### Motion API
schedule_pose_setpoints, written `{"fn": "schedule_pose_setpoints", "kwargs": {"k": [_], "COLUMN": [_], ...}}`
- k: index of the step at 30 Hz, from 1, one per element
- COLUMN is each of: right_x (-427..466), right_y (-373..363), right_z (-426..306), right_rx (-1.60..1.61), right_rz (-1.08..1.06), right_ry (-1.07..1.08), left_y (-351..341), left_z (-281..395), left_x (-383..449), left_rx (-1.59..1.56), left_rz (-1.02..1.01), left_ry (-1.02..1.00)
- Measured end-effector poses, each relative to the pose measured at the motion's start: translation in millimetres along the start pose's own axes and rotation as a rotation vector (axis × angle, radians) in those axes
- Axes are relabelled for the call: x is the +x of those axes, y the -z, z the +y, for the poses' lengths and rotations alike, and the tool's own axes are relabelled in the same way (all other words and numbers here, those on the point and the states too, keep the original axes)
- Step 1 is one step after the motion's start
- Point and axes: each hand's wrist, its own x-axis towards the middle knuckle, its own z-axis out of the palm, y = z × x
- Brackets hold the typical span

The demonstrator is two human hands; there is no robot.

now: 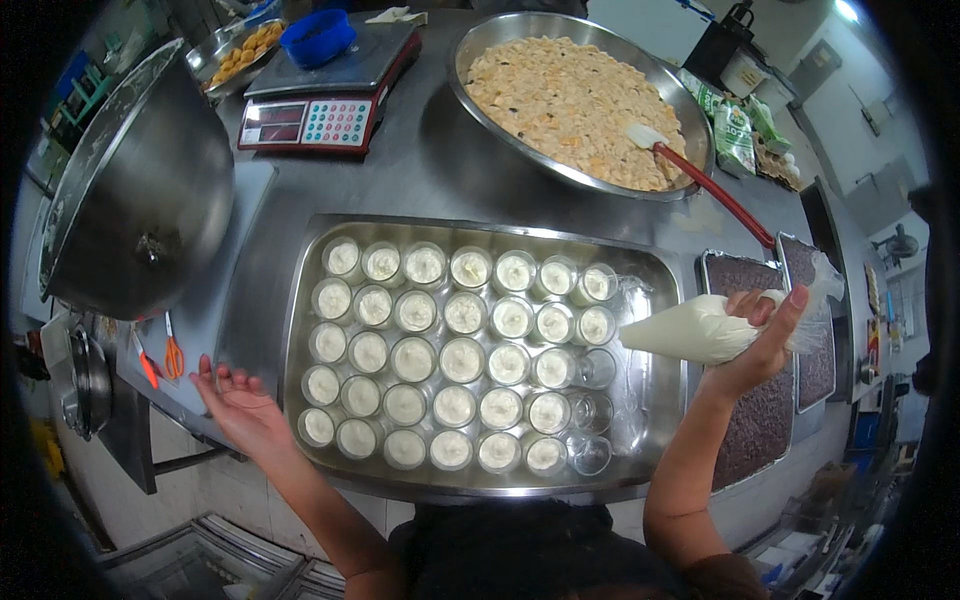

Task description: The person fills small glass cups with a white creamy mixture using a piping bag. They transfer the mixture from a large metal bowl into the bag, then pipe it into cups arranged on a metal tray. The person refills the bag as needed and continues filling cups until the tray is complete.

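In my right hand (757,345) is a clear piping bag (682,328) full of pale cream, its tip pointing left over the tray's right end. My left hand (244,405) is held palm up with fingers apart beside the tray's lower left corner, holding nothing. Between my arms sits a rectangular steel tray (645,465) with rows of small clear cups. Most are filled with white cream, such as the cup (414,358) near the middle. Three cups in the rightmost column, including one clear cup (598,367), hold no visible cream.
A large steel bowl (581,176) of chunky batter holds a red-handled spatula (712,187). Dark cakes in pans (750,427) lie right. At left stand a tall mixing bowl (150,202), scissors (174,356), an orange-handled knife (148,367) and a digital scale (307,124) bearing a blue bowl (319,41).
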Motion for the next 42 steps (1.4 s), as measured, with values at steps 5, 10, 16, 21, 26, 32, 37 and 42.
{"fn": "schedule_pose_setpoints", "kwargs": {"k": [5, 10, 16, 21, 26, 32, 37, 42], "right_x": [-10.9, -24.4, -34.8, -37.1, -37.8, -41.5, -47.9, -55.9], "right_y": [2.8, 5.3, 8.3, 11.9, 17.0, 23.3, 29.1, 32.4], "right_z": [-4.8, -7.8, -16.8, -11.8, -5.2, 1.9, 11.3, 24.1], "right_rx": [0.067, 0.156, -0.063, 0.017, 0.132, 0.222, 0.176, 0.131], "right_rz": [-0.023, -0.211, -0.394, -0.441, -0.583, -0.67, -0.628, -0.599], "right_ry": [-0.075, -0.08, 0.013, -0.076, -0.203, -0.334, -0.381, -0.405], "left_y": [-71.6, -132.7, -171.6, -176.9, -180.7, -178.0, -173.9, -170.3], "left_z": [-15.2, -39.4, -50.9, -62.4, -74.0, -84.6, -94.0, -102.3], "left_x": [-64.8, -135.9, -167.2, -172.1, -167.1, -164.3, -161.6, -158.4], "left_rx": [0.232, 0.463, 0.521, 0.563, 0.655, 0.679, 0.695, 0.707], "left_rz": [-0.485, -1.284, -1.647, -1.681, -1.711, -1.746, -1.758, -1.764], "left_ry": [0.212, 0.501, 0.454, 0.404, 0.344, 0.352, 0.366, 0.405]}}
